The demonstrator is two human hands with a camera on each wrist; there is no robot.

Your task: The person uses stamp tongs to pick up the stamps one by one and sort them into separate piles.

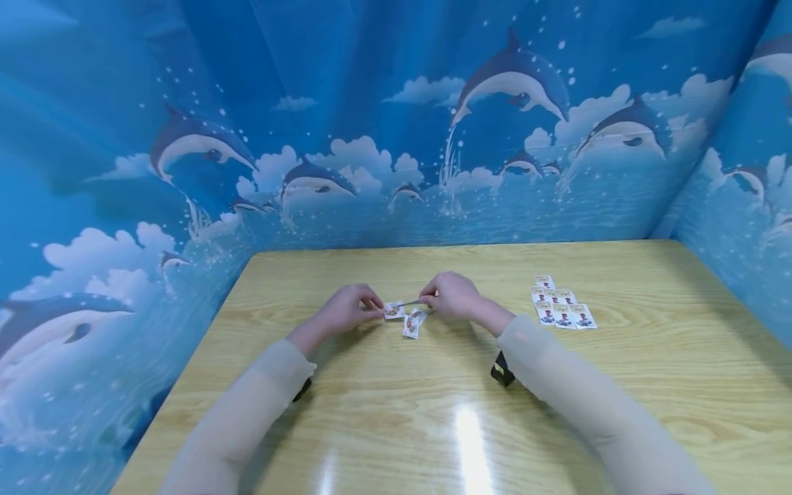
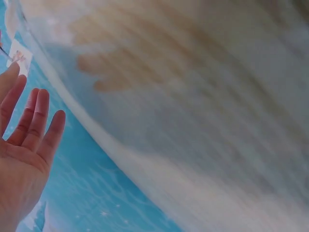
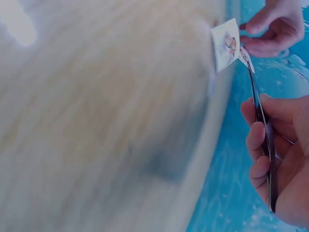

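Note:
My left hand pinches the left edge of a small white picture card with a coloured print, just above the table. From the other side, my right hand grips a pair of metal tweezers, fingers curled round their length. The tips of the tweezers meet that card; whether they clamp it cannot be told. Nearer the person, two more such cards lie overlapping between the hands. In the left wrist view, the left hand shows its thumb and a finger at the card.
Several similar picture cards lie in rows on the wood-grain table, right of the right hand. A blue curtain printed with dolphins stands behind the table and along its sides. Dark wrist straps show below the sleeves.

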